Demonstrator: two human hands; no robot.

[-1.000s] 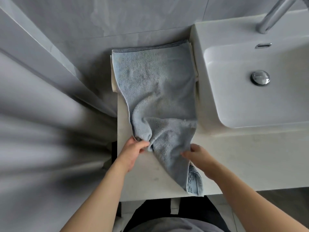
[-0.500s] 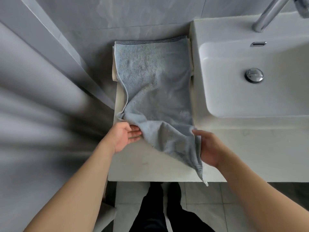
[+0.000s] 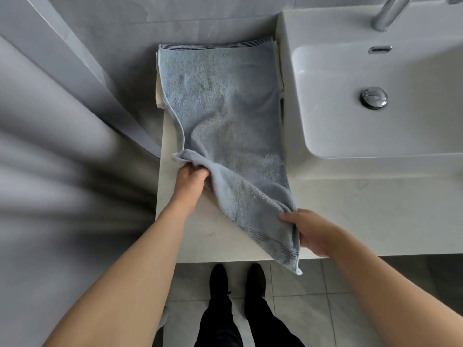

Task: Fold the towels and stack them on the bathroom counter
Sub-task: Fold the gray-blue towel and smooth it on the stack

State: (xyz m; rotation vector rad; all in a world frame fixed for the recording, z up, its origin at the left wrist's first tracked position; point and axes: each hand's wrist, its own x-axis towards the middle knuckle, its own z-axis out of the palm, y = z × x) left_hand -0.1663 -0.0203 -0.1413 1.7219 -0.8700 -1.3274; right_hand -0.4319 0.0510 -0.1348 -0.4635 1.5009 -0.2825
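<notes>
Showing no readable writing anywhere, the scene starts at the left with a grey, blurred surface too smeared to identify. Next, the left hand (image 3: 191,177) grasps a bunched near-left corner of the blue towel (image 3: 225,108), fingers curled into the cloth. That towel lies lengthwise on the white worktop (image 3: 215,236), its far striped hem by the wall, its near striped end hanging just over the front edge. A cream towel (image 3: 158,93) lies under it, only a thin edge showing at the far left and right sides. The right hand (image 3: 310,231) pinches the towel's near-right edge; its fingertips are hidden by the cloth. Rightmost, the white sink (image 3: 375,136) holds only a chrome drain plug (image 3: 373,97); the tap (image 3: 390,11) is cut off at the top.
</notes>
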